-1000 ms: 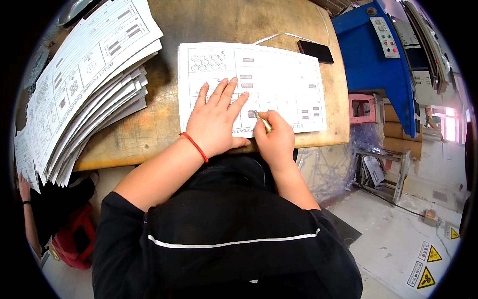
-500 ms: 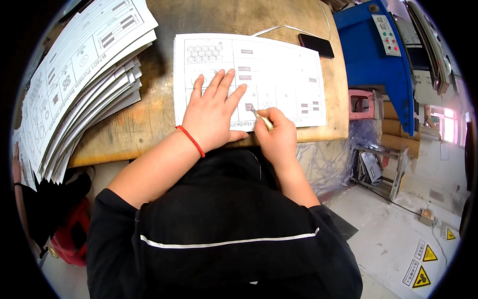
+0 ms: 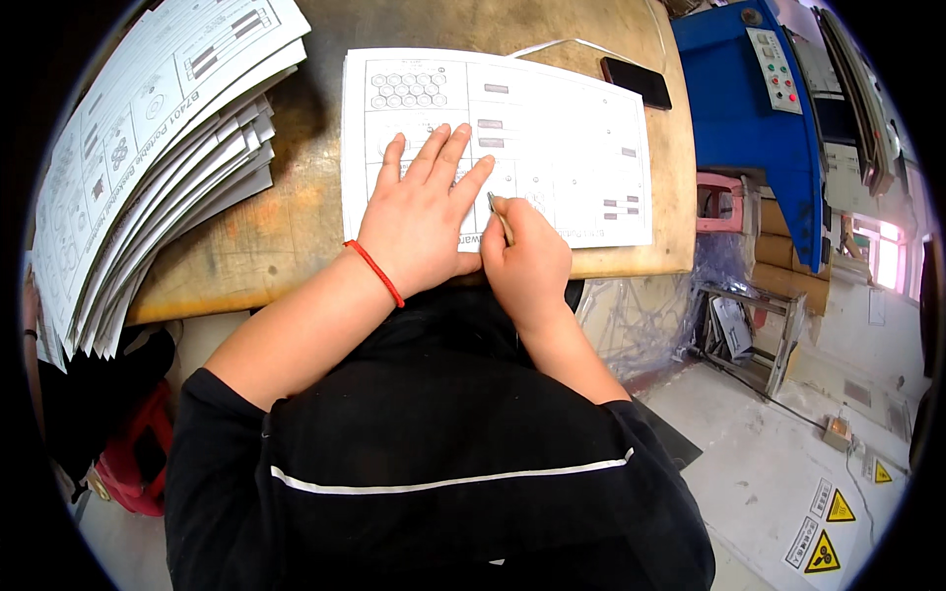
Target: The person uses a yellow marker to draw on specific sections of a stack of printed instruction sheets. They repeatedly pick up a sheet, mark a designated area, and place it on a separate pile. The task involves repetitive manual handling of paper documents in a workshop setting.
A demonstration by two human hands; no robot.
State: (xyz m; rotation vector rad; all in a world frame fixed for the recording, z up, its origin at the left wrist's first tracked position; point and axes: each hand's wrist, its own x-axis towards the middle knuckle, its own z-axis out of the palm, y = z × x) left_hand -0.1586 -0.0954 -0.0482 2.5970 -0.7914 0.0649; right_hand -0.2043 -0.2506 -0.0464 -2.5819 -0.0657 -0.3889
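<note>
A printed white sheet with boxed diagrams, seemingly on top of a thin stack, lies on the wooden table. My left hand rests flat on it, fingers spread, a red cord around the wrist. Close beside it, my right hand grips a slim tool with a metal tip and pale yellowish handle. The tip points to the sheet near its lower middle; whether it touches the paper I cannot tell. My fingers hide much of the handle.
At the left of the wooden table stands a tall pile of printed sheets. A dark phone and a white strap lie beyond the paper. On the right are a blue machine and a pink stool. Another person's arm shows at far left.
My right hand has shifted slightly left, closer to my left hand, and turned so that more of the tool is covered. My left hand stays flat on the sheet. The view has moved a little.
</note>
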